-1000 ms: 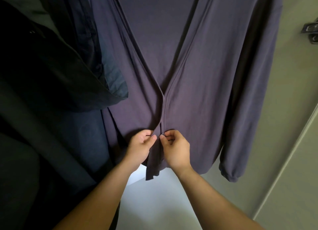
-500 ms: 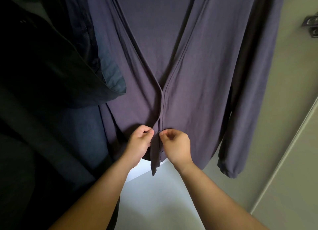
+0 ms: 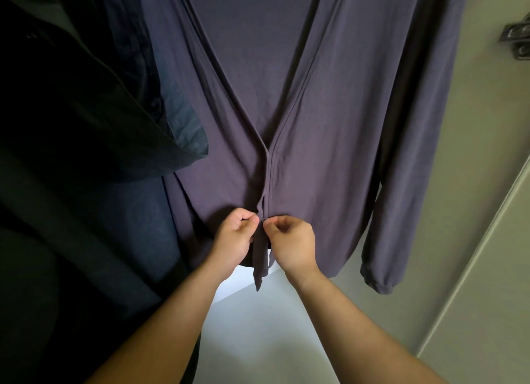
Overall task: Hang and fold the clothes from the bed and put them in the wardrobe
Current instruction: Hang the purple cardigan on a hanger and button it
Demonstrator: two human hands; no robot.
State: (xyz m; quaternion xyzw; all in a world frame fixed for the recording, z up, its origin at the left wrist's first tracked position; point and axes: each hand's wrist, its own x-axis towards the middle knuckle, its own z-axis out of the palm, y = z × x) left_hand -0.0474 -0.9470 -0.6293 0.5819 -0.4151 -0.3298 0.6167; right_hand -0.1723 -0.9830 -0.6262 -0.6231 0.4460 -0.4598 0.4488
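Cardigan (image 3: 329,154) hangs straight ahead, opening vertical; I see left hand (image 3: 233,238) and right hand (image 3: 291,244) each pinching one front edge, level.

Metal fitting (image 3: 517,40) on pale panel (image 3: 484,159).

— What colour is the cardigan (image 3: 329,125)?
— Dusky purple-grey, plain all over. Its stitched front edge is the same shade, and the folds darken towards slate.
— And the clothes to its left?
— The dark garment (image 3: 71,111) at the edge is black, or near enough. Between it and the cardigan hangs a navy shirt (image 3: 149,68), with a paler teal-blue patch showing at its hem.
— Behind them?
— The wardrobe panel (image 3: 487,168) is pale greenish beige, the metal fitting (image 3: 516,39) dark grey, and the base (image 3: 258,340) below white with a cool bluish cast.
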